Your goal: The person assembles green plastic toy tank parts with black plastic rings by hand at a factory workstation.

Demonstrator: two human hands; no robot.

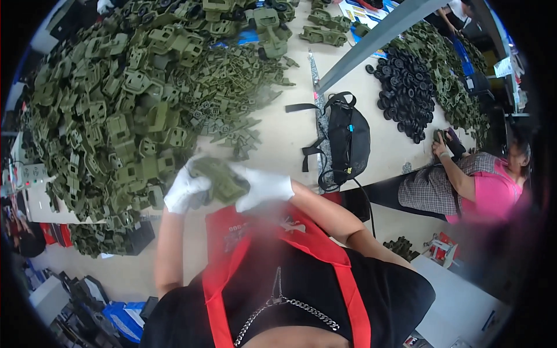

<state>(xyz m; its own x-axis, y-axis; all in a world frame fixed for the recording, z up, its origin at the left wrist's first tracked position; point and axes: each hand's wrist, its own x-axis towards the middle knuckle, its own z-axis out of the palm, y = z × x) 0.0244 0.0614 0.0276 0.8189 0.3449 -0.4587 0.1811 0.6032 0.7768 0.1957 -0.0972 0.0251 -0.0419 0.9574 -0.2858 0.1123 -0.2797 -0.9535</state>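
Both my hands wear white gloves and meet over the table's near edge. Between them is an olive-green plastic toy vehicle body (221,181), slightly blurred. My left hand (188,190) is closed on its left end. My right hand (262,188) is closed on its right end, with the fingers partly hidden behind the part. Just beyond my left hand rises a large heap of green toy vehicle bodies (125,124). A lower pile of small green plastic parts (217,95) lies straight ahead of the held piece.
A black bag (351,139) with straps lies right of my hands. Beyond it are a pile of small black wheels (406,87) and more green parts (464,98). A grey metal post (371,46) slants over the table. At the right, a person in pink (493,188) handles something dark.
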